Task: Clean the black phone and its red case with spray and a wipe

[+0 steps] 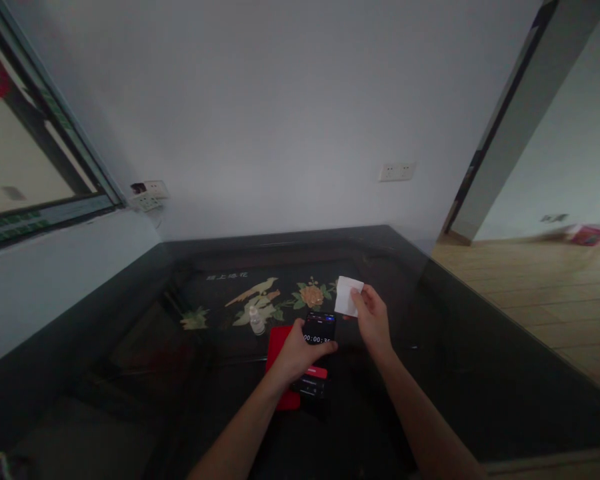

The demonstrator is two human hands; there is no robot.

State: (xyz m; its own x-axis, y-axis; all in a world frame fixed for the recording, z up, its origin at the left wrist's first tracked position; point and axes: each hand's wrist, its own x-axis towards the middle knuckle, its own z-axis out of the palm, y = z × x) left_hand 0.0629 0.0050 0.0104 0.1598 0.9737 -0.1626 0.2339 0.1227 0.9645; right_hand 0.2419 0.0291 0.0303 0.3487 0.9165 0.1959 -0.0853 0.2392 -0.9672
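Observation:
My left hand (297, 353) is closed around a black phone (318, 331) whose lit screen shows a running timer. It holds the phone just above a red flat item (279, 347) lying on the dark glass table (455, 373). My right hand (373, 320) pinches a small white folded wipe (348, 295) by its lower edge, up and to the right of the phone. A little clear bottle (256, 322) stands left of the phone on the table.
The table top shows a painted bird-and-flower picture (270, 300) under the glass. A white wall with sockets (397, 172) stands behind. A window frame (40, 167) is at the left. Wooden floor (540, 293) opens to the right.

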